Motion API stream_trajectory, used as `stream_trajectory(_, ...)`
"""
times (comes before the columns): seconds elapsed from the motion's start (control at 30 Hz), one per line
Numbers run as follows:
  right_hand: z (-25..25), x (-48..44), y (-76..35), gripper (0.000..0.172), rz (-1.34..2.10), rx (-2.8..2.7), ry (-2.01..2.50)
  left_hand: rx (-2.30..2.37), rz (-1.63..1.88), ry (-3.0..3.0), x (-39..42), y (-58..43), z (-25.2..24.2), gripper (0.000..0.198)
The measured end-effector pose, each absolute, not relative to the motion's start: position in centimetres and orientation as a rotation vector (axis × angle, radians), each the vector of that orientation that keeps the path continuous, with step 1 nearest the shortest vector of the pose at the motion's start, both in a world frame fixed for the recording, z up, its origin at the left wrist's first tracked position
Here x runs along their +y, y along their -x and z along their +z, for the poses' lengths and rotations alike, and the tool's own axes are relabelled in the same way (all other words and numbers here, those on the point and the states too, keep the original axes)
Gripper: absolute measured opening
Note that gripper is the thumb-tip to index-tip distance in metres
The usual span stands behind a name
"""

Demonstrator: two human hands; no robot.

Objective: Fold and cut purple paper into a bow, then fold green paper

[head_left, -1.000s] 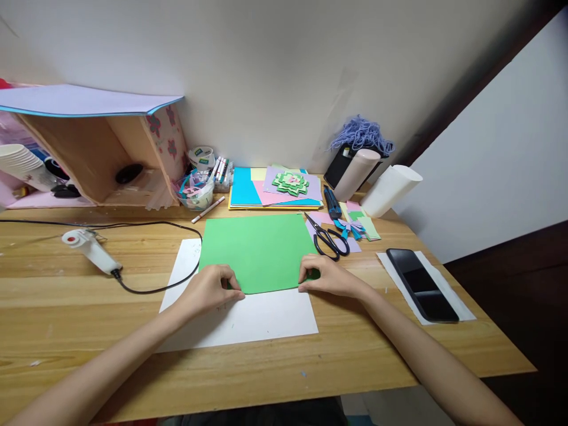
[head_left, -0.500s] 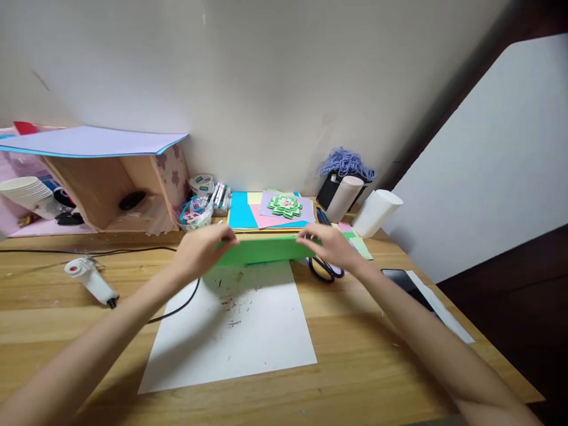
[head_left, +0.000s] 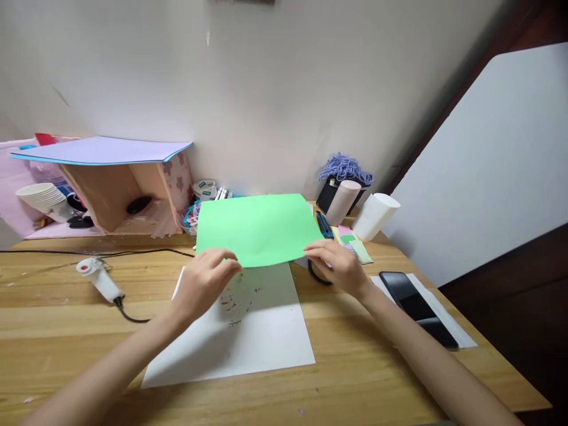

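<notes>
A green paper sheet [head_left: 257, 228] is lifted off the desk and tilted up toward the wall. My left hand [head_left: 206, 283] pinches its near left corner. My right hand [head_left: 339, 267] pinches its near right corner. Under the green sheet lies a white sheet [head_left: 248, 331] with dark smudges and small scraps on it. The raised green sheet hides the stack of coloured papers behind it.
A white glue gun [head_left: 100, 278] with a black cord lies at the left. A cardboard box [head_left: 124, 183] and stacked paper cups [head_left: 42, 198] stand at the back left. Black scissors [head_left: 317, 275], white rolls [head_left: 375, 216] and purple yarn [head_left: 344, 168] are at the right. A black phone [head_left: 415, 299] rests on paper.
Both hands lifted the green sheet from the white sheet, swung its near edge away toward the wall, and now hold it raised and tilted. The smudged white sheet became visible.
</notes>
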State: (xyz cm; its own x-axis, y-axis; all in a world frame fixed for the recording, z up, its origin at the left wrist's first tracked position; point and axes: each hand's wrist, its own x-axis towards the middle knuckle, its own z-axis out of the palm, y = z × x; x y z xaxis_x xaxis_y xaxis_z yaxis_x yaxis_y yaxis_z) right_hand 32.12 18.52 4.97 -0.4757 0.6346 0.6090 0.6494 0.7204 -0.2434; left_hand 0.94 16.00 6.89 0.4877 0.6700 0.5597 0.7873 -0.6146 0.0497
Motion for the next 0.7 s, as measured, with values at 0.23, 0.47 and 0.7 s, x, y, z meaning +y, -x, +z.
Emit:
stream_trajectory(0.23, -1.6, 17.9, -31.5, 0.019, 0.276, -2.41, 1.011, -1.513, -0.464, 2.741, 14.9, -1.2, 0.7, 0.022)
stream_trajectory(0.47, -2.0, 18.2, -31.8, 0.013, 0.509, -2.382, 1.056, -1.715, -0.486, 2.868, 14.7, -2.3, 1.0, 0.017)
stream_trajectory(0.7, -1.8, 18.0, -31.4, 0.013, 0.563, -2.32, 1.104, -1.626, -0.451, 2.978, 16.0, -5.8, 0.4, 0.015)
